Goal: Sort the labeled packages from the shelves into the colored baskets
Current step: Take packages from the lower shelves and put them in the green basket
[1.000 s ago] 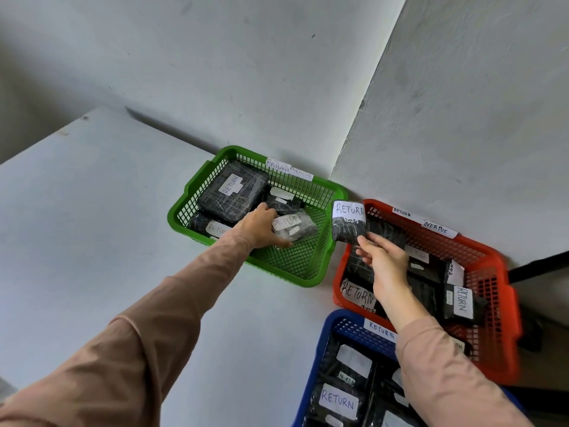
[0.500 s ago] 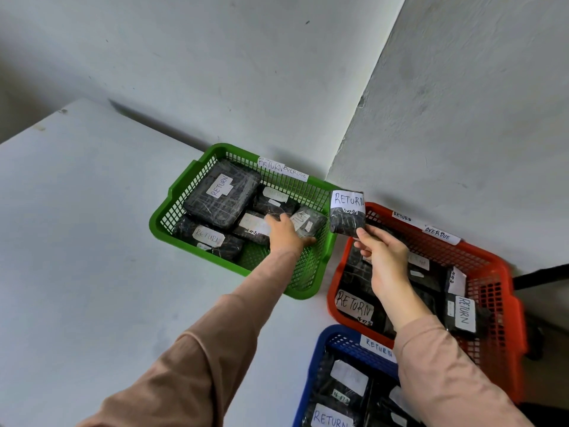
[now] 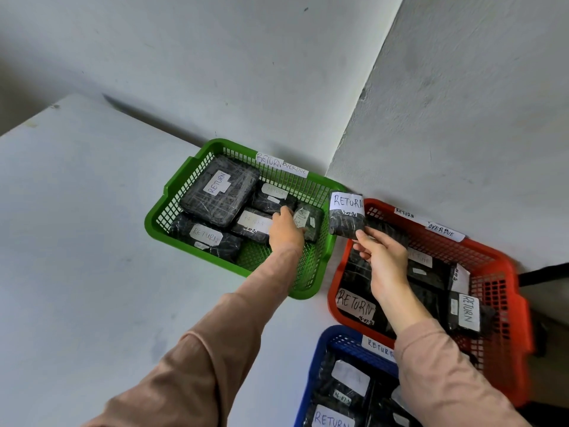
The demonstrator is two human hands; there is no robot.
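My right hand [image 3: 385,260] pinches a small black wrapped package [image 3: 346,221] by its lower edge. Its white label reads RETURN, with a date below. The package hangs over the gap between the green basket [image 3: 172,192] and the red basket [image 3: 520,303]. My left hand [image 3: 286,232] reaches into the green basket, fingers stretched forward and touching the black packages there, between a flat labeled one [image 3: 254,223] and a small one [image 3: 308,218]. It holds nothing that I can see. Both baskets carry tags reading RETURN OVERDUE.
A blue basket [image 3: 311,374] tagged RETURN sits at the bottom right with several black packages. All baskets stand on a white surface in a wall corner. The red basket holds several labeled packages. A dark bar [image 3: 545,274] sticks out at the right.
My left hand let go of a labeled package in the green basket and slid right among the packages. My right hand keeps holding its package in nearly the same place.
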